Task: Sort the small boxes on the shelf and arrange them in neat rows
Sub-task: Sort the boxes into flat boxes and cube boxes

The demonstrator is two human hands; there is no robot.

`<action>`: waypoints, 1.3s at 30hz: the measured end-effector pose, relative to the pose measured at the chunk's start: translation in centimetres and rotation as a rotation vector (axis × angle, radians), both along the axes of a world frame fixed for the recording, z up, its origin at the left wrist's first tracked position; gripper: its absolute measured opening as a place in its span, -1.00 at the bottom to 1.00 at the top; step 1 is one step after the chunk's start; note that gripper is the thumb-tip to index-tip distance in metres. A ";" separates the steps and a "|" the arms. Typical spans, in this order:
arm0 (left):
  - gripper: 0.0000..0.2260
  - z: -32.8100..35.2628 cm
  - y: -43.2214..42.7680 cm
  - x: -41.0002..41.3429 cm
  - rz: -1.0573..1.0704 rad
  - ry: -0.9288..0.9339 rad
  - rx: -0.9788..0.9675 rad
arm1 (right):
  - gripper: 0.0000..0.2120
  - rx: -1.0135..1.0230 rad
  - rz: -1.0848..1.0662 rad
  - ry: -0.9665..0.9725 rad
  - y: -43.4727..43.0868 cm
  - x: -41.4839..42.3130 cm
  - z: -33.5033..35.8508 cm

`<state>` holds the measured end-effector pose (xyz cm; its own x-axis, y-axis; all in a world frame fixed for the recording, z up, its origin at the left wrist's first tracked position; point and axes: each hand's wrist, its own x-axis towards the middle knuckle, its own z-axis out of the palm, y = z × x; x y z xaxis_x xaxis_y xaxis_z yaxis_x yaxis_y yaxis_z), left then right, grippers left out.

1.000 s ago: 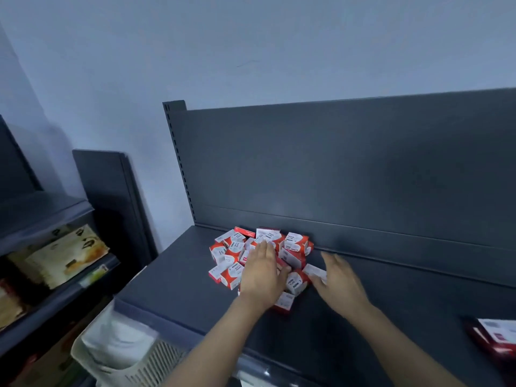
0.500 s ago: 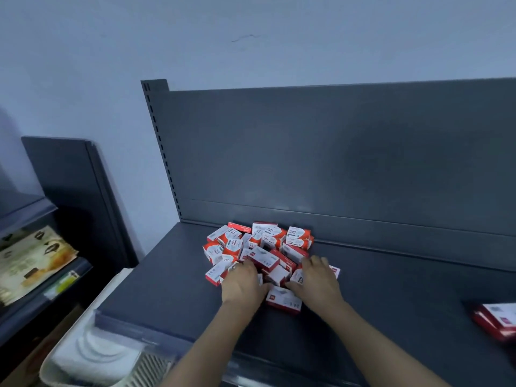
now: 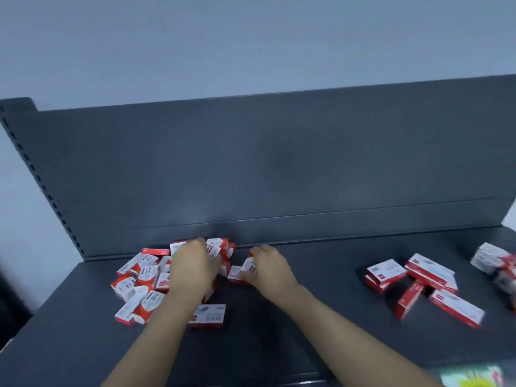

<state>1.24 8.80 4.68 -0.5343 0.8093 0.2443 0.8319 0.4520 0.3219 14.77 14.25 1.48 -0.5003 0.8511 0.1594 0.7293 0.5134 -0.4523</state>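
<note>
The right hand [image 3: 268,268] has lifted one small box [image 3: 250,268] off the pile [image 3: 145,277], moving rightward.

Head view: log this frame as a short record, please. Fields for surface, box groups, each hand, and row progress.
surface: dark shelf with back panel
left pile: red-and-white boxes, jumbled
right group: longer boxes, loose, unaligned
left hand: on the pile, palm down; grip hidden
right hand: fingers closed on a box
rows: none formed yet
</note>
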 end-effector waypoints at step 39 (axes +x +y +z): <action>-0.86 -5.1 25.6 48.2 -0.403 -0.226 -0.160 | -0.54 -0.173 -0.450 -0.081 22.0 49.5 -0.1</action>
<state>49.45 34.45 -0.43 -0.1956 0.9806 0.0140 0.8684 0.1666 0.4671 64.26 36.24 1.42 -0.0811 0.9963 -0.0280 0.8979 0.0608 -0.4361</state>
